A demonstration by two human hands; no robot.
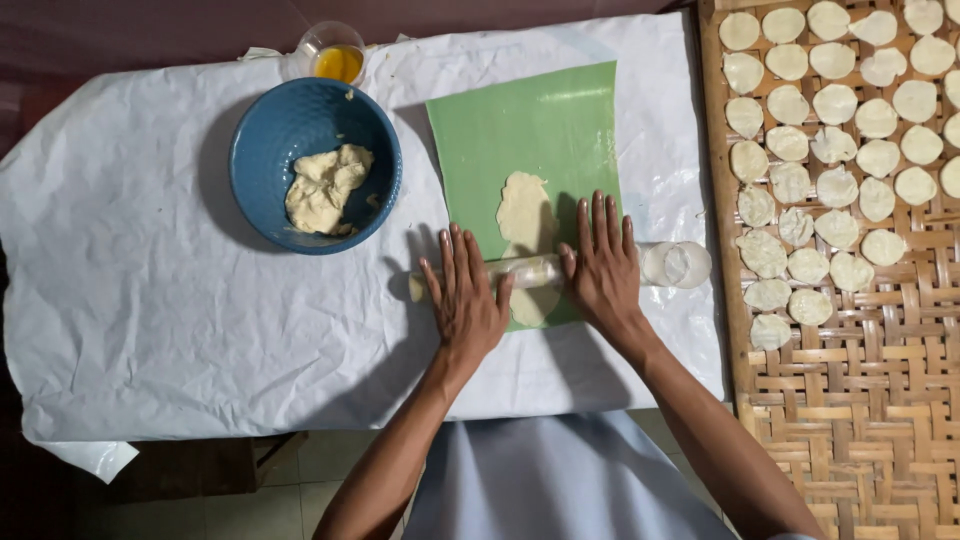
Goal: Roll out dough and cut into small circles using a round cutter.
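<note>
The left hand (465, 300) and right hand (603, 270) both lie flat, fingers spread and straight, palms pressing down on a clear glass bottle (560, 268) used as a roller; neither hand grips it. The bottle lies crosswise over a strip of pale dough (525, 212) on the green sheet (540, 130), near the table's front edge. Rolling well here seems to call for even pressure from both palms, so the dough thins uniformly. Far left sits a blue bowl (260, 140) with more dough; right, a woven tray (870, 400) carries cut rounds.
</note>
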